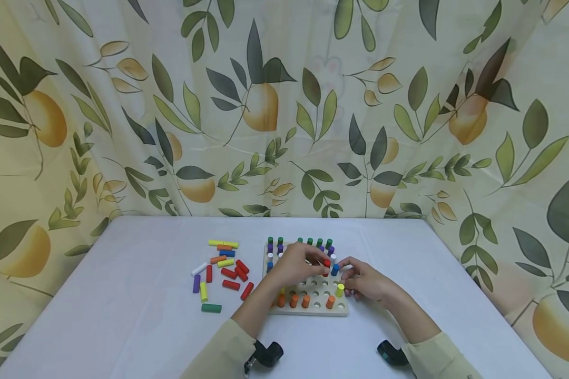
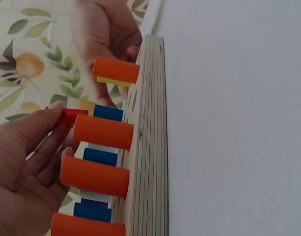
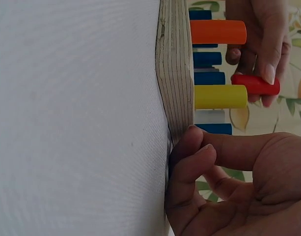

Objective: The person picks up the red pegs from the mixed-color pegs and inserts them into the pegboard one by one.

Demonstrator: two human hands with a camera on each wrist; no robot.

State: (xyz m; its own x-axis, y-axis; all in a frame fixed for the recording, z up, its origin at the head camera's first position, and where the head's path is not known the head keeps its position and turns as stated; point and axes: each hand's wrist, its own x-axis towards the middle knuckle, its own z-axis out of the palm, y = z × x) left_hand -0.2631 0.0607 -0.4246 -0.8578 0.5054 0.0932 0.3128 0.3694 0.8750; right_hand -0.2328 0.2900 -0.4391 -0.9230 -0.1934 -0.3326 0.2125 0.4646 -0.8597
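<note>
My left hand (image 1: pixel 291 266) is over the wooden pegboard (image 1: pixel 308 311), pinching a red peg (image 1: pixel 326 267) between thumb and fingers. In the left wrist view the red peg (image 2: pixel 75 116) lies parallel to the standing pegs, apart from the board face. My right hand (image 1: pixel 367 281) is at the board's right edge, its curled fingers on that edge beside a yellow peg (image 1: pixel 340 290) and a blue peg (image 1: pixel 335 270). Orange pegs (image 1: pixel 305 301) stand in the near row, with bare holes behind them. The left hand hides part of the board's middle.
Loose pegs lie on the white table left of the board, among them red ones (image 1: pixel 231 285), a green one (image 1: pixel 211 308), a purple one (image 1: pixel 196 284) and a white one (image 1: pixel 199 269). Green pegs (image 1: pixel 320 242) stand in the far row. A patterned curtain (image 1: pixel 284 173) hangs behind the table.
</note>
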